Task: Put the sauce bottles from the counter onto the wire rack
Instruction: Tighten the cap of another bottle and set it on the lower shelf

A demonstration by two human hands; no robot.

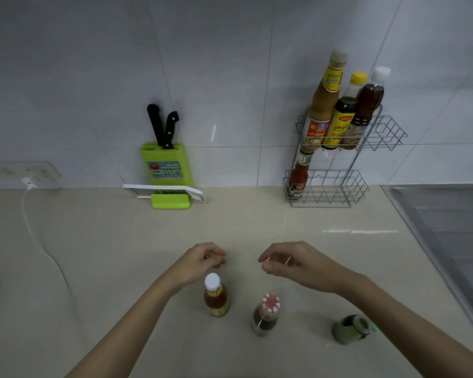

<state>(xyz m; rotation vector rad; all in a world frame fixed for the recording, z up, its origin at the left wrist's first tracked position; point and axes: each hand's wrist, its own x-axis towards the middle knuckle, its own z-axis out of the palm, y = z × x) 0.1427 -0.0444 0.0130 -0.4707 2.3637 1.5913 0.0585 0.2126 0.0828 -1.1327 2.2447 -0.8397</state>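
Head view: white-capped bottle [215,295] stands just below left fingers [216,259].

Head view, looking down — counter [120,241] close, wall beyond

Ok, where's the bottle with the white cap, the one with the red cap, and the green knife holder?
White-capped bottle [216,296]: head view, on its orange body.
Red-capped bottle [271,303]: head view, on its cap.
Green knife holder [165,165]: head view, on its front label.

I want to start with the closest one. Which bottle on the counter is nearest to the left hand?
The white-capped bottle, just below the left hand. The red-capped bottle and green-capped bottle stand farther right.
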